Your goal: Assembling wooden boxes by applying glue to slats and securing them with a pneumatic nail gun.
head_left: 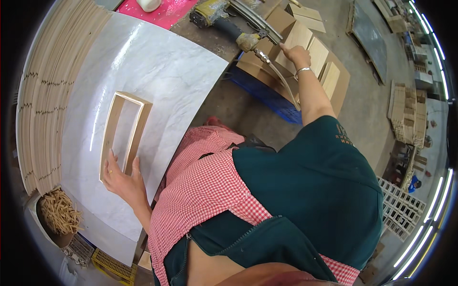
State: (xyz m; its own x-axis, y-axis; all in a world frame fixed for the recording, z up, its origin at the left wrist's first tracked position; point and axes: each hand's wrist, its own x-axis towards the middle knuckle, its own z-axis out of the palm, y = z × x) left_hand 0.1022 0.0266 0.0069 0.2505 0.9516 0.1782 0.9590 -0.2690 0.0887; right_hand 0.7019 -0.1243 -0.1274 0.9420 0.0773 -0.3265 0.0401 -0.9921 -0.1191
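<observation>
A narrow rectangular wooden frame, open in the middle, stands on the white marble-patterned tabletop. My left hand grips its near end, fingers on the left side and thumb on the right. Stretched out to the far right, my right hand is over a cardboard box that holds pale wooden pieces. Its fingertips are at one of these pieces, close to the end of the nail gun's magazine; whether they grip anything is hidden. The nail gun lies on a worn bench, its air hose hanging down.
Long stacked wooden strips line the table's left side. A bin of thin wood offcuts and a yellow crate are at the lower left. The cardboard box rests on a blue crate. A pink sheet lies at the back.
</observation>
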